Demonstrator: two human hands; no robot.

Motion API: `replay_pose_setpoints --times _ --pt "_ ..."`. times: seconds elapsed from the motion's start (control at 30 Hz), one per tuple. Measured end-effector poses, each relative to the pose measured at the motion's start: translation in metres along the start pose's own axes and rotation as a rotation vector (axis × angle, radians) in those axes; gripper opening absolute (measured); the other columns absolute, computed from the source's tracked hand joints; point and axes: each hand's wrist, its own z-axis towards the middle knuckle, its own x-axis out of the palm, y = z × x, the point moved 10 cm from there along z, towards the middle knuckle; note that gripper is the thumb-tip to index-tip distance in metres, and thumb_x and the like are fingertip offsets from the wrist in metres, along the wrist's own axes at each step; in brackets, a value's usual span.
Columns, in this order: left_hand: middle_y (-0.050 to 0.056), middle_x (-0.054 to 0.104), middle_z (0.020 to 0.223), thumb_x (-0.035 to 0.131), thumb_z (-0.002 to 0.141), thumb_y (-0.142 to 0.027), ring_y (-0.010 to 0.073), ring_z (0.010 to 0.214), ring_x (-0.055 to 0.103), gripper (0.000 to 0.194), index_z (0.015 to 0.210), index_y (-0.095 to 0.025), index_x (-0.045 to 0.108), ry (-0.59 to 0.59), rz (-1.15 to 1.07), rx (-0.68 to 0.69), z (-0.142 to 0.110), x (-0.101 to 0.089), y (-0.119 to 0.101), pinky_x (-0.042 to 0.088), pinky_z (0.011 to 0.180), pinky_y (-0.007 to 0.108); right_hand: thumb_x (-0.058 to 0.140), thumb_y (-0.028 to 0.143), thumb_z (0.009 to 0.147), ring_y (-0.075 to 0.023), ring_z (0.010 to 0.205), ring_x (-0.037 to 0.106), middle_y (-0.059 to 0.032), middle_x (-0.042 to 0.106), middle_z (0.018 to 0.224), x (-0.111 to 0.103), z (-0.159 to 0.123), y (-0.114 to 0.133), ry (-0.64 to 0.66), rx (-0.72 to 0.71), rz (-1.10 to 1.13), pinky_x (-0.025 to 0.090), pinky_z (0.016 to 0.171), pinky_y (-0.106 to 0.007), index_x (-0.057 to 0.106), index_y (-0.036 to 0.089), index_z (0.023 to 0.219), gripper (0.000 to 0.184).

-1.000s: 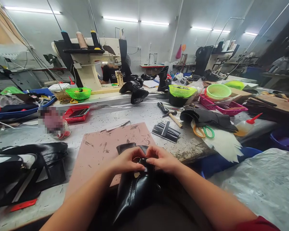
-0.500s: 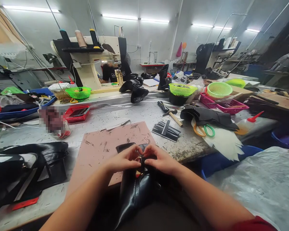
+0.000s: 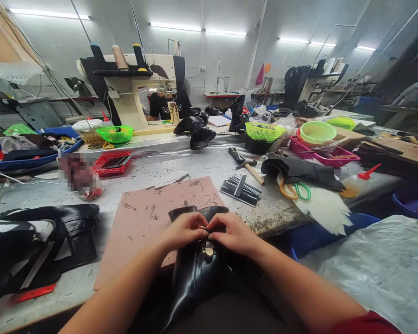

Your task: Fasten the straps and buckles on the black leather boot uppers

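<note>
A glossy black boot (image 3: pixel 191 273) stretches from my lap up to the bench edge, its upper end over the pink mat (image 3: pixel 153 208). Near its top, my left hand (image 3: pixel 188 229) pinches a small gold-coloured ring between thumb and fingertips. My right hand (image 3: pixel 233 234) meets it fingertip to fingertip, closed on what looks like a narrow black strap. Much of the strap and ring is hidden by the fingers. Just below them a gold-coloured metal charm (image 3: pixel 207 251) hangs against the shaft.
More black boots (image 3: pixel 80 227) lie at the left. A hammer (image 3: pixel 252 171), black strips (image 3: pixel 242 190), scissors (image 3: pixel 296 190) and a glue bottle (image 3: pixel 358 181) lie to the right. A sewing machine (image 3: pixel 132 88) stands at the back, with a person behind it.
My fingertips have drawn closer over the ring, so less of it shows. The gold-coloured charm has swung slightly right and now shows its flat face. The boot stays in place.
</note>
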Motion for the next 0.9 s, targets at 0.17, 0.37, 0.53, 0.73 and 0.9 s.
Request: replay_pose_setpoints --times 0.17,0.37,0.53,0.73,0.9 --pt "-0.003 0.053 0.064 0.065 0.063 -0.029 0.0088 0.057 0.046 0.023 0.078 -0.014 0.056 0.072 -0.019 -0.069 -0.001 0.000 0.009 0.035 0.049 0.019 0.065 0.014 0.066 -0.0182 0.081 0.055 -0.0006 0.062 0.077 0.001 0.000 0.001 0.016 -0.007 -0.131 0.042 0.075 -0.032 0.058 0.020 0.076 0.014" --pt "-0.005 0.049 0.061 0.068 0.063 -0.029 0.0061 0.054 0.042 0.025 0.077 -0.014 0.054 0.118 -0.082 -0.074 -0.002 0.002 0.005 0.033 0.047 0.017 0.060 0.010 0.068 -0.0156 0.079 0.056 0.0006 0.061 0.079 0.008 0.000 -0.003 0.108 -0.001 -0.014 0.044 0.072 -0.028 0.057 0.021 0.081 0.017" --pt "-0.007 0.047 0.054 0.073 0.059 -0.033 0.0054 0.050 0.040 0.035 0.080 -0.014 0.052 0.126 -0.113 -0.135 -0.004 0.003 0.005 0.032 0.046 0.017 0.056 0.006 0.068 -0.0153 0.083 0.059 -0.0003 0.064 0.082 0.007 -0.001 -0.001 0.052 -0.030 0.061 0.045 0.078 -0.028 0.060 0.020 0.082 0.020" --pt "-0.006 0.051 0.055 0.074 0.058 -0.033 0.0049 0.050 0.042 0.035 0.080 -0.013 0.056 0.142 -0.149 -0.128 -0.002 0.002 0.011 0.031 0.047 0.017 0.062 0.013 0.067 -0.0121 0.063 0.057 0.0019 0.063 0.065 0.007 0.002 -0.005 0.088 0.011 0.051 0.043 0.063 -0.024 0.064 0.018 0.068 0.006" --pt "-0.005 0.054 0.059 0.076 0.054 -0.032 0.0058 0.052 0.045 0.032 0.072 -0.013 0.057 0.188 -0.171 -0.116 0.000 0.005 0.014 0.032 0.049 0.018 0.061 0.013 0.069 -0.0115 0.063 0.054 0.0025 0.060 0.063 0.011 0.003 -0.001 0.139 0.016 0.047 0.041 0.062 -0.024 0.060 0.018 0.066 0.005"
